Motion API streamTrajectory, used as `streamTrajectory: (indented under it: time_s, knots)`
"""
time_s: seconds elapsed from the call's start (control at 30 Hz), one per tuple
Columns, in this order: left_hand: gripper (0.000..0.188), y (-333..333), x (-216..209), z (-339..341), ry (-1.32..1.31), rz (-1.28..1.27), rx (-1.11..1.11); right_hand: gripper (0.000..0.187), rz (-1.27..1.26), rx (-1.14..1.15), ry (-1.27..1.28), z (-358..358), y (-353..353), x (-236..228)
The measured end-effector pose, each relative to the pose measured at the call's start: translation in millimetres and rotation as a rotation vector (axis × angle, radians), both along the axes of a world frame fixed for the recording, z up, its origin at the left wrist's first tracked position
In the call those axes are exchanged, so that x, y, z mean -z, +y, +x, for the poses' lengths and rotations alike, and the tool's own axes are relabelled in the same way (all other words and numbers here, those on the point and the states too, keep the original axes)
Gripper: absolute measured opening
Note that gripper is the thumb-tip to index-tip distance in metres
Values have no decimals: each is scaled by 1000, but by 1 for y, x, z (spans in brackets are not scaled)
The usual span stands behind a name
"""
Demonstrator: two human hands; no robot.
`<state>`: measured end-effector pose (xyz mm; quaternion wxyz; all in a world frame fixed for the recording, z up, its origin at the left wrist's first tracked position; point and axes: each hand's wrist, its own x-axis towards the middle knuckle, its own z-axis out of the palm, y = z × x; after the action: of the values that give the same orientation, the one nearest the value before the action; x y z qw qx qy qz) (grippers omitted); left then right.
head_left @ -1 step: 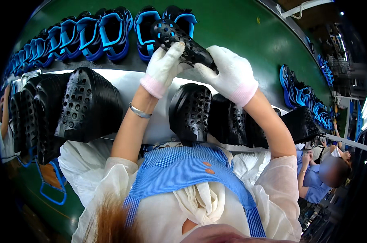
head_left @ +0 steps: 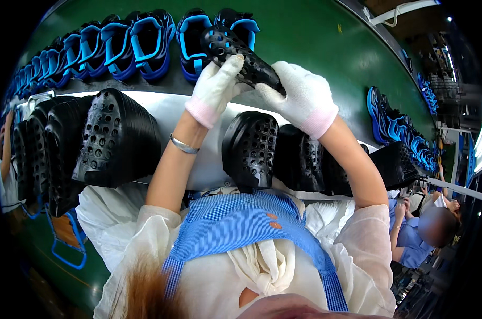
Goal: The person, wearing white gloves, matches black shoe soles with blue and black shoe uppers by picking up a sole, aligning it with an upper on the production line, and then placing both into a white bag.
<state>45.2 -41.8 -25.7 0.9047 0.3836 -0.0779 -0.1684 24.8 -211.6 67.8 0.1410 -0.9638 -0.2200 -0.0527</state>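
In both white-gloved hands I hold a black insole [head_left: 254, 68] dotted with round holes, raised above the work surface and slanting down to the right. My left hand [head_left: 219, 85] is closed on its near edge, with the thumb on top. My right hand [head_left: 302, 95] grips the lower right end between thumb and fingers. Behind the insole stand a black shoe with a light-blue collar [head_left: 190, 40] and another shoe [head_left: 250, 26], which the insole partly covers. Beneath my forearms lie a thick stack of black holed insoles [head_left: 137, 138] and a second stack [head_left: 243, 143].
A row of black-and-blue shoes [head_left: 145, 42] runs along the green table [head_left: 315, 34] to the far left. More shoes [head_left: 384, 119] stand at the right. Further insole stacks [head_left: 65, 133] flank me. A person in blue [head_left: 414, 242] sits at the right; a blue-framed chair [head_left: 68, 239] is lower left.
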Motion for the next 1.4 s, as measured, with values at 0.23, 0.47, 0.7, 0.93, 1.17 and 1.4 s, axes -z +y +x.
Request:
streamTrajectory:
  time_s: [0.23, 0.47, 0.7, 0.93, 1.17, 1.4]
  knots:
    - [42, 4, 3, 26, -255, 923, -219, 43, -146, 51, 181, 39, -17, -8]
    - [32, -23, 51, 50, -577, 1273, -300, 53, -287, 29, 484, 112, -26, -23]
    - [26, -44, 48, 42, -493, 1273, -295, 51, -442, 40, 458, 144, 16, -4]
    - [34, -35, 41, 68, -390, 1559, 66, 22, -453, 128, 350, 149, 59, 82]
    - [34, -36, 29, 90, -279, 1550, 364, 25, -355, -15, 399, 171, 48, 94]
    - [39, -30, 37, 89, -321, 1608, 350, 32, -547, -20, 323, 174, 58, 99]
